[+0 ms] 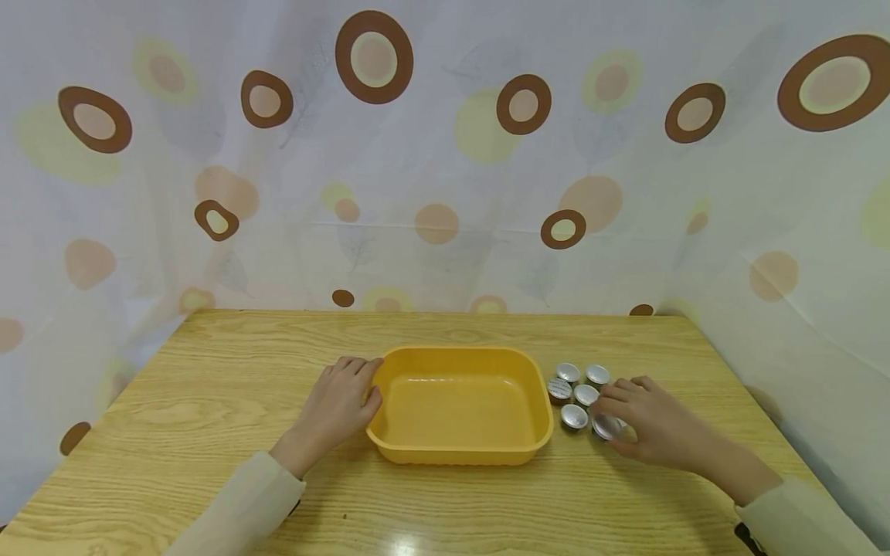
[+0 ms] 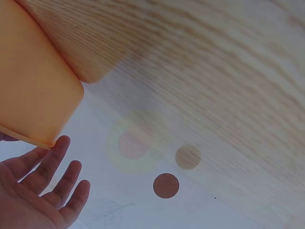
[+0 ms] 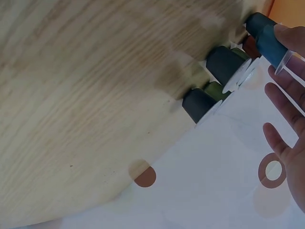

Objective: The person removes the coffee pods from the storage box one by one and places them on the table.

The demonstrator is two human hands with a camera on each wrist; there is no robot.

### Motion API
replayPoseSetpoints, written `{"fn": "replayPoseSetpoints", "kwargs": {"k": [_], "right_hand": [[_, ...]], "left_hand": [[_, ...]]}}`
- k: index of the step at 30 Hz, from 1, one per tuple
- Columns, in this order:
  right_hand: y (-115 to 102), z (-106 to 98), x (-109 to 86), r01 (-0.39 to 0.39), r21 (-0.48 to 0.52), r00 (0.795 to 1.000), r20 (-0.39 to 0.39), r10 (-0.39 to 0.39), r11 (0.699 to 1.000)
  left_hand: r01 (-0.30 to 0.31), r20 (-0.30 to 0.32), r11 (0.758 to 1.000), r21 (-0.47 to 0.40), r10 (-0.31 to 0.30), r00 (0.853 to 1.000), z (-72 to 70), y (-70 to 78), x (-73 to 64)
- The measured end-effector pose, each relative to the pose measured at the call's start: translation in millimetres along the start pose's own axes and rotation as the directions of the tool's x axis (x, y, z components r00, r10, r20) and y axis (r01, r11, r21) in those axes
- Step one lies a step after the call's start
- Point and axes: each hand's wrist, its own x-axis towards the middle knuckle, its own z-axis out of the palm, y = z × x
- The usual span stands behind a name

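Note:
My right hand (image 1: 643, 417) is over the near right part of a cluster of coffee capsules. It pinches a blue-teal coffee capsule (image 3: 271, 45) between thumb and fingers; the silver lid (image 1: 607, 427) shows from above. Beside it stand several more capsules with foil lids, among them a near-left one (image 1: 574, 417) and a dark-bodied one (image 3: 226, 64). At the left side of a yellow plastic tray (image 1: 462, 457), my left hand (image 1: 337, 401) rests on the rim with fingers loosely extended. The left wrist view shows fingertips (image 2: 63, 141) touching the tray's rim.
The wooden table (image 1: 208, 432) carries the tray in its middle, with the capsules close by its right wall. Behind and to both sides hangs a pale cloth (image 1: 445, 154) printed with brown and cream ovals.

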Motion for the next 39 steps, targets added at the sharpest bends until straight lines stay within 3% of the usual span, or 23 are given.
{"fn": "replayPoseSetpoints", "kwargs": {"k": [13,39], "right_hand": [[-7,8,-8.0,-0.018,0.045,1.0,0.01,0.017,0.999],[-10,13,-12.8,-0.04,0.037,0.999,-0.034,0.041,0.999]], "left_hand": [[0.001,0.001,1.0,-0.007,-0.001,1.0,0.7,-1.2,-0.5],[0.011,0.014,1.0,-0.001,-0.011,1.0,1.6,-2.3,-1.1]]}}
